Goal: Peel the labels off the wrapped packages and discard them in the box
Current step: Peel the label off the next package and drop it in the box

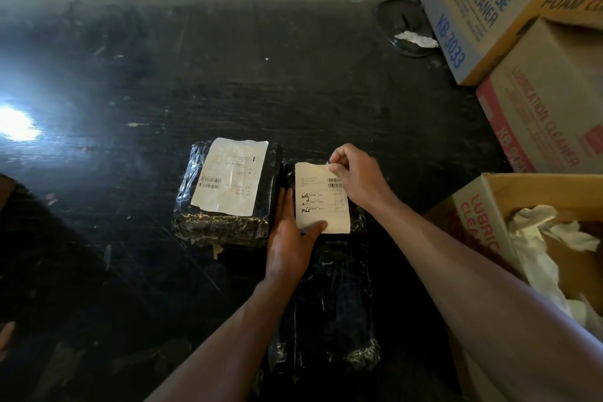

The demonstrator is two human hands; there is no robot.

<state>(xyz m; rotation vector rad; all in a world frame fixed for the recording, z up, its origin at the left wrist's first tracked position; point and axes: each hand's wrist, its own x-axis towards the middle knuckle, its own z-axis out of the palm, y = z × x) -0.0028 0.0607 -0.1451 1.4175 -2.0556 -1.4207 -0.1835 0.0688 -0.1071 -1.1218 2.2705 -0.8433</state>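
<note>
Two dark plastic-wrapped packages lie side by side on the black floor. The left package (225, 222) carries a wrinkled white label (230, 176). On the right package (357, 222) sits a second white label (321, 202). My right hand (357, 178) pinches that label's top right corner between finger and thumb. My left hand (290, 232) lies flat along the package's left side, its thumb pressing the label's lower left corner. A third dark wrapped package (329, 310) lies nearer me, partly under my forearms, with no label showing. An open cardboard box (483, 215) with crumpled white paper (535, 232) inside stands at the right.
Stacked cartons stand at the back right: a foam cleaner box (473, 10) and a pink lubrication cleaner box (535, 114). A round metal lid (401, 26) with a crumpled paper scrap (416, 39) lies by the wall. Bright glare (16, 124) marks the floor at left.
</note>
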